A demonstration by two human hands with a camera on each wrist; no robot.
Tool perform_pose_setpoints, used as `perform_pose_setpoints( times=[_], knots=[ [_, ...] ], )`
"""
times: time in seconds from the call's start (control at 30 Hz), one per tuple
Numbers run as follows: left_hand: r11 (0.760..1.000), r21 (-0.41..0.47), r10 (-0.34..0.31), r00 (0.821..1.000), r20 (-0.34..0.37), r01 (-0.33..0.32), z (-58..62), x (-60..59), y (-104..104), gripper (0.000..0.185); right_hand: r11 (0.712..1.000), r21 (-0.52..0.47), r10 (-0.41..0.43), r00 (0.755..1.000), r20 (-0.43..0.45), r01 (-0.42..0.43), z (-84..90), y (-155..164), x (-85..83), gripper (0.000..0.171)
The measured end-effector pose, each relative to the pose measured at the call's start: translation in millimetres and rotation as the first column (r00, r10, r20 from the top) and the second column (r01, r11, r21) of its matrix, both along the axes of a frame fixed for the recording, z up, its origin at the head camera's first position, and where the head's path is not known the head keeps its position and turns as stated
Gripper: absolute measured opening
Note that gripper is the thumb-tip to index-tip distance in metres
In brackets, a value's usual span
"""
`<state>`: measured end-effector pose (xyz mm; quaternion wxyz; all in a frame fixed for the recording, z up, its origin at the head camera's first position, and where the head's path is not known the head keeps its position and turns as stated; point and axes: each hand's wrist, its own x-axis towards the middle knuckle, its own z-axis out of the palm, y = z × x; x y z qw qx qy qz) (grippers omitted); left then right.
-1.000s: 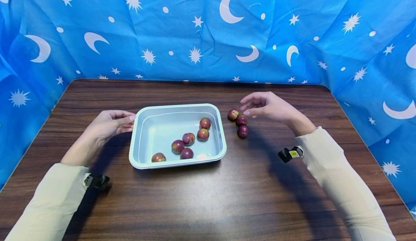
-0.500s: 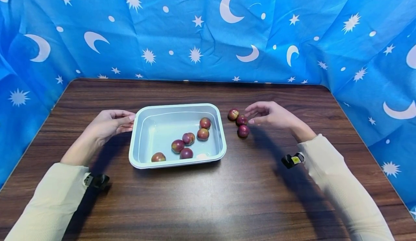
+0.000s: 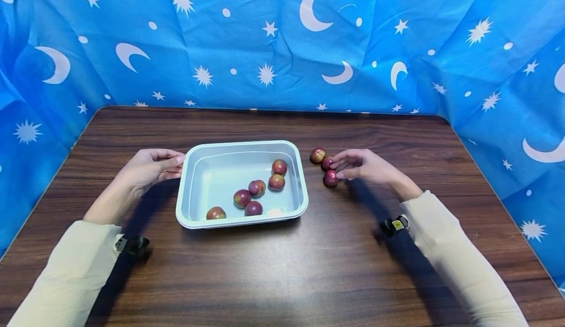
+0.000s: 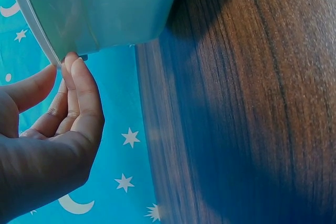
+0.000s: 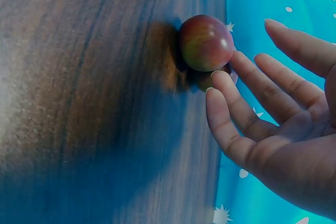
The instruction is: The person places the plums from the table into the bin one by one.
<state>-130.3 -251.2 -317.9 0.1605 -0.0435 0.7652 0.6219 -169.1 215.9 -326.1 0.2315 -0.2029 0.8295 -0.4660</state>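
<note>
My left hand pinches the left rim of a pale plastic tray, thumb on top and fingers under the lip in the left wrist view. Several reddish plums lie inside the tray, mostly toward its front and right. To the right of the tray, three more plums sit close together on the table, the front one darkest red. My right hand is beside them with fingers loosely bent, fingertips right at the front and middle plums. In the right wrist view, the near plum shows in front of the spread fingers.
Everything stands on a dark wood-grain table. A blue cloth with white moons and stars hangs behind its back edge and along the sides. Both sleeved wrists carry small black cameras.
My right hand has moved toward the front of the table, from beside the rear plums down to the front one. The left hand and the tray stay where they were.
</note>
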Motion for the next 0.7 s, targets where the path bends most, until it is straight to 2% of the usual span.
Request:
perform_pose_setpoints(
  times=[0.3,0.7],
  knots=[
    [1.0,-0.021,0.003,1.0,0.004,-0.003,-0.6,-0.7,0.4,0.027,1.0,-0.018,-0.016,1.0,0.026,0.016,-5.4,-0.8,1.2,0.038],
    [1.0,0.027,0.01,1.0,0.014,-0.01,1.1,0.9,0.6,0.019,0.999,-0.012,-0.044,0.999,0.018,0.044,-10.2,-0.4,4.1,0.036]
  ],
)
